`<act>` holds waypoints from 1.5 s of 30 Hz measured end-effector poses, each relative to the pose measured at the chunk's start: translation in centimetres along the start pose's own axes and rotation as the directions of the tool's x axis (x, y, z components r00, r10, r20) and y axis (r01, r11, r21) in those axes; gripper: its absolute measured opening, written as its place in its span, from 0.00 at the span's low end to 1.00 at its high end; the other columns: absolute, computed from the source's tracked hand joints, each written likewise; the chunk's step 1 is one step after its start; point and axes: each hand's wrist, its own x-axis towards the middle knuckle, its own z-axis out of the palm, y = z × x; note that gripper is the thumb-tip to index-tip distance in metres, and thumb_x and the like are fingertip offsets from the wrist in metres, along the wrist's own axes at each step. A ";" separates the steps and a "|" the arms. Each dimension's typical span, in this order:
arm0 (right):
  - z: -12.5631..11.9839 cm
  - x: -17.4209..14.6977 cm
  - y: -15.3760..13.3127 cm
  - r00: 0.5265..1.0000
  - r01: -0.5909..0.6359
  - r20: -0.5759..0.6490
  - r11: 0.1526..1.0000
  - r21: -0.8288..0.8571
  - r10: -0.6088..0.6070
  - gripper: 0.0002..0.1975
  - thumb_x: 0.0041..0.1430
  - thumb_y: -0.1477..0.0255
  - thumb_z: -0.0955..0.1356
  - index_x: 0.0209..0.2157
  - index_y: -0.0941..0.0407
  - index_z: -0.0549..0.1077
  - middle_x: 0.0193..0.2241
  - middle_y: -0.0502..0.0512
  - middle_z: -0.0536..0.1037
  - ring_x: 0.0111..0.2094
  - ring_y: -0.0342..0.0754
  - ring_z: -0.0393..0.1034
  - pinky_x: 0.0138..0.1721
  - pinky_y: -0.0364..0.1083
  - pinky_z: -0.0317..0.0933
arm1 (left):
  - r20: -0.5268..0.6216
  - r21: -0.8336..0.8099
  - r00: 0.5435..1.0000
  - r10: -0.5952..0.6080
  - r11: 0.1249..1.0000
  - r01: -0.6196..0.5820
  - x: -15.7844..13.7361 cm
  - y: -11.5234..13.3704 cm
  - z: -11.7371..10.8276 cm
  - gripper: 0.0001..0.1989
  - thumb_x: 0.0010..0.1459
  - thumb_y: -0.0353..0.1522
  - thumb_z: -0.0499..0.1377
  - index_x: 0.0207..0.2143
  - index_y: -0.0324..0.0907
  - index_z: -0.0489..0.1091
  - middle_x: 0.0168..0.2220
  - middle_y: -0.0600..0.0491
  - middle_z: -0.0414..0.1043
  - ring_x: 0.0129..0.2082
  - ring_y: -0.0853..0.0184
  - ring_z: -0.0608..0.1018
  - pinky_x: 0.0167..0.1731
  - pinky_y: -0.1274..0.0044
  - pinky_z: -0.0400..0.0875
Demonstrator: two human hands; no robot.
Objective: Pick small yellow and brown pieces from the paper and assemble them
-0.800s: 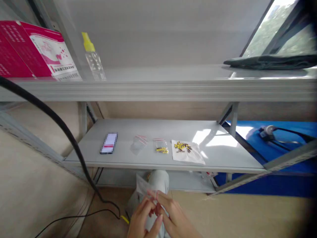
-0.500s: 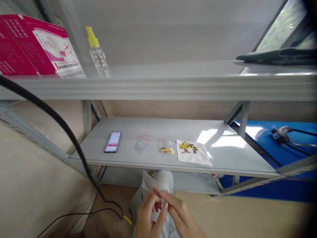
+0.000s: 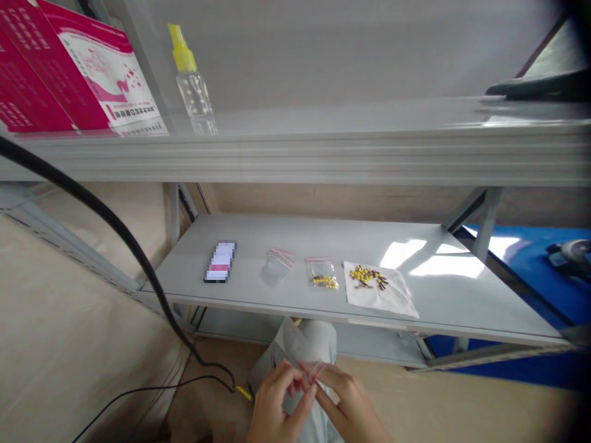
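Grey metal shelving spans the view; upper shelf (image 3: 323, 160) runs the full width, its front edge facing the wearer. Lower shelf (image 3: 286, 231) sits beneath it, sunlight patches at its right end. Blue surface (image 3: 521, 264) beyond, at far right, partly cut off, with a dark object on it, too blurred to name. Thick black cable (image 3: 117, 227) curves down the left side. Pink-and-white box (image 3: 55, 67) stands at the upper shelf's left end, printed panel showing. Wearer's pale trouser legs (image 3: 318, 341) below the lower shelf, behind the hands. Left hand (image 3: 277, 403) and right hand (image 3: 348, 400) low in view, fingertips meeting. Left is narrow, thumb and bent forefinger pinching a clear bag (image 3: 313, 371) by its red-lined edge; right is narrow too, fingers on the same edge from the other side. Bag lies between the fingertips, in front of the legs, mostly hidden by the fingers. White sheet (image 3: 383, 301) lies flat on the lower shelf, right of centre. Clear bottle (image 3: 194, 92) with yellow spray top stands just right of the box. Phone (image 3: 220, 261), screen pixelated, lies left on the lower shelf. Between phone and sheet: flat zip bag (image 3: 277, 264), then filled zip bag (image 3: 322, 269), yellow-and-dark capsules along its bottom. Smallest: loose capsules (image 3: 364, 274), same colours, scattered on the sheet.
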 end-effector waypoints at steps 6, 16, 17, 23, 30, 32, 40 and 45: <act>0.0 0.7 -0.4 0.997 -0.044 -0.061 0.997 -0.058 0.041 0.14 0.61 0.67 0.62 0.44 0.53 0.75 0.32 0.56 0.79 0.34 0.49 0.74 0.38 0.43 0.66 | -0.127 0.068 0.992 -0.004 0.998 0.012 1.3 1.1 0.1 0.10 0.60 0.34 0.50 0.26 0.41 0.62 0.24 0.55 0.66 0.26 0.71 0.70 0.28 0.81 0.63; -1.2 0.7 -0.7 0.991 -0.019 -0.135 0.986 -0.163 -0.003 0.14 0.60 0.72 0.61 0.44 0.52 0.73 0.28 0.52 0.76 0.29 0.45 0.72 0.29 0.40 0.64 | -0.127 0.289 0.971 0.204 0.944 -0.161 2.3 2.6 0.2 0.07 0.59 0.29 0.52 0.27 0.42 0.63 0.27 0.54 0.69 0.29 0.68 0.73 0.29 0.79 0.65; -1.4 0.6 -0.7 0.989 -0.026 -0.150 0.983 -0.182 -0.001 0.14 0.60 0.72 0.61 0.44 0.52 0.74 0.27 0.51 0.76 0.28 0.45 0.72 0.28 0.39 0.64 | -0.118 0.318 0.969 0.216 0.933 -0.169 2.5 2.6 0.4 0.07 0.59 0.28 0.51 0.28 0.43 0.64 0.27 0.54 0.70 0.30 0.67 0.74 0.30 0.78 0.65; -2.2 0.3 -0.7 0.985 -0.155 -0.118 0.957 -0.246 0.129 0.12 0.60 0.74 0.60 0.34 0.53 0.74 0.34 0.53 0.77 0.29 0.45 0.74 0.26 0.38 0.61 | 0.003 0.405 0.973 0.230 0.889 -0.212 3.5 3.8 1.0 0.09 0.56 0.23 0.50 0.25 0.41 0.64 0.28 0.53 0.70 0.31 0.66 0.73 0.31 0.76 0.66; -4.6 0.1 -0.3 0.977 -0.209 -0.089 0.945 -0.251 0.192 0.20 0.52 0.82 0.61 0.43 0.52 0.73 0.39 0.54 0.78 0.33 0.46 0.74 0.31 0.40 0.62 | 0.181 0.390 0.887 0.425 0.797 -0.461 4.7 5.4 -0.6 0.27 0.48 0.40 0.63 0.51 0.46 0.63 0.56 0.46 0.61 0.55 0.55 0.63 0.51 0.62 0.58; -5.3 0.0 -0.5 0.976 -0.216 -0.069 0.946 -0.243 0.206 0.13 0.53 0.80 0.62 0.35 0.54 0.75 0.34 0.53 0.79 0.31 0.46 0.73 0.31 0.40 0.61 | 0.282 0.368 0.840 0.463 0.757 -0.540 5.4 5.1 -0.9 0.38 0.43 0.41 0.67 0.56 0.49 0.58 0.60 0.46 0.57 0.60 0.52 0.57 0.54 0.58 0.53; -5.8 0.1 -0.9 0.980 -0.197 0.000 0.970 -0.141 0.199 0.07 0.50 0.78 0.67 0.27 0.53 0.75 0.29 0.48 0.79 0.30 0.44 0.72 0.29 0.39 0.58 | 0.288 0.312 0.840 0.460 0.784 -0.536 6.4 4.2 0.3 0.20 0.49 0.25 0.60 0.46 0.47 0.66 0.39 0.55 0.74 0.42 0.66 0.74 0.52 0.67 0.55; -8.0 2.2 1.5 0.999 -0.046 -0.020 0.996 0.077 0.048 0.09 0.57 0.73 0.65 0.36 0.53 0.76 0.36 0.50 0.78 0.35 0.42 0.72 0.29 0.37 0.62 | 0.094 0.415 0.886 0.455 0.791 -0.450 6.7 2.8 -0.4 0.15 0.51 0.28 0.60 0.43 0.45 0.67 0.37 0.54 0.75 0.38 0.64 0.76 0.46 0.69 0.60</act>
